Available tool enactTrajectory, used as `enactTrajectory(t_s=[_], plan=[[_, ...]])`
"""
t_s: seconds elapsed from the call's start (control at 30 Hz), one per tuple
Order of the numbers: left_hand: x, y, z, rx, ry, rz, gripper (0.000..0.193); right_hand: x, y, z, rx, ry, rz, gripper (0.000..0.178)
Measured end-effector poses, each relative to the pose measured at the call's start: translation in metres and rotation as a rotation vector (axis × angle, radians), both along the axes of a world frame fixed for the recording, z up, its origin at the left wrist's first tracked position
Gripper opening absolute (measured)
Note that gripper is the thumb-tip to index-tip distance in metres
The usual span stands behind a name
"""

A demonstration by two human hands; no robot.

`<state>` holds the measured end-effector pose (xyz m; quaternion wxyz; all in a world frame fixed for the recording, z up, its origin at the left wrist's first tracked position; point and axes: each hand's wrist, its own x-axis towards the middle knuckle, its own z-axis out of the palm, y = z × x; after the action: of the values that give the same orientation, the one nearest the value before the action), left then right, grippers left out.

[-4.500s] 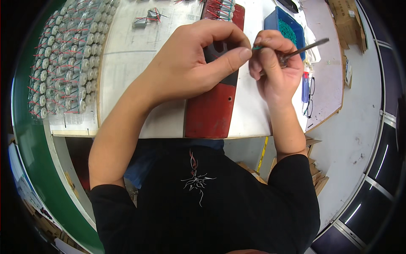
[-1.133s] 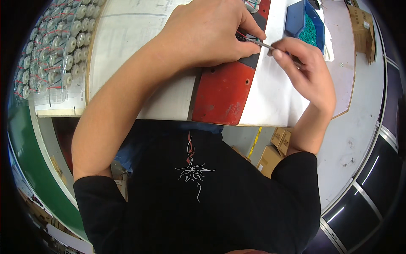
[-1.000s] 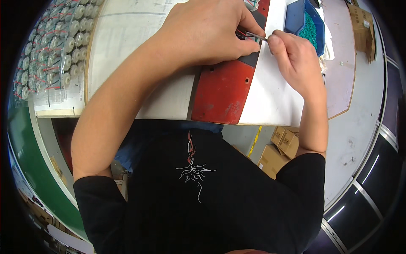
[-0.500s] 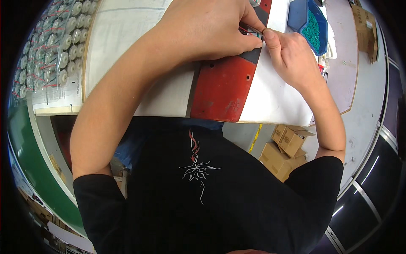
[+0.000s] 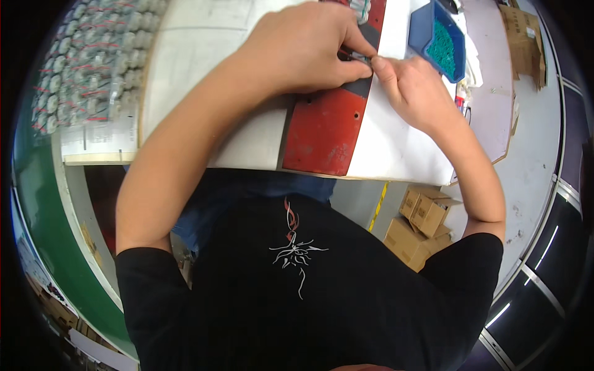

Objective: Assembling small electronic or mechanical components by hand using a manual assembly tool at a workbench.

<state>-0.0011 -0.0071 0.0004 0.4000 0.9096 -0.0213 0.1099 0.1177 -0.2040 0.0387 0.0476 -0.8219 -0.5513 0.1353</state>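
Above a red strip-shaped plate (image 5: 325,133) with a dark grey band, my two hands meet fingertip to fingertip. My left hand (image 5: 303,46) reaches across from the left, thumb and forefinger closed on a small piece that is mostly hidden. A thin dark and silvery bit of it shows between those fingers. From the right, my right hand (image 5: 417,89) is closed too, its thumb and bent forefinger pinching at the same spot. What exactly lies in its fingertips cannot be made out.
A blue bin (image 5: 421,31) of small green pieces stands beyond my right hand. At the far left, rows of white round parts (image 5: 93,68) with red wires lie under clear plastic. Cardboard boxes (image 5: 427,210) sit on the floor below the white worktable (image 5: 247,145).
The view has shifted slightly, so the table and bin appear a little displaced. Both hands keep their pinch at the same place over the plate.
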Motion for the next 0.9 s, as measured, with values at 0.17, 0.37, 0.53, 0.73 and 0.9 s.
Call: enactTrajectory(t_s=[0.17, 0.37, 0.53, 0.73, 0.9], plan=[[0.007, 0.011, -0.005, -0.043, -0.044, -0.047, 0.031, 0.004, -0.015, 0.005, 0.055, -0.011, -0.055, 0.035], [0.009, 0.050, 0.011, 0.266, -0.528, 0.470, 0.021, -0.035, -0.002, -0.010, 0.530, 0.162, -0.119, 0.018], [0.002, 0.053, -0.012, 0.613, -0.270, 0.611, 0.033, -0.010, 0.010, -0.001, 0.630, 0.074, -0.140, 0.027], [-0.002, 0.058, -0.017, 0.586, -0.023, 0.561, 0.026, 0.060, 0.044, 0.016, 0.322, -0.143, -0.351, 0.025], [0.000, 0.059, -0.013, 0.576, -0.020, 0.556, 0.020, 0.070, 0.058, 0.016, 0.124, -0.223, -0.339, 0.028]])
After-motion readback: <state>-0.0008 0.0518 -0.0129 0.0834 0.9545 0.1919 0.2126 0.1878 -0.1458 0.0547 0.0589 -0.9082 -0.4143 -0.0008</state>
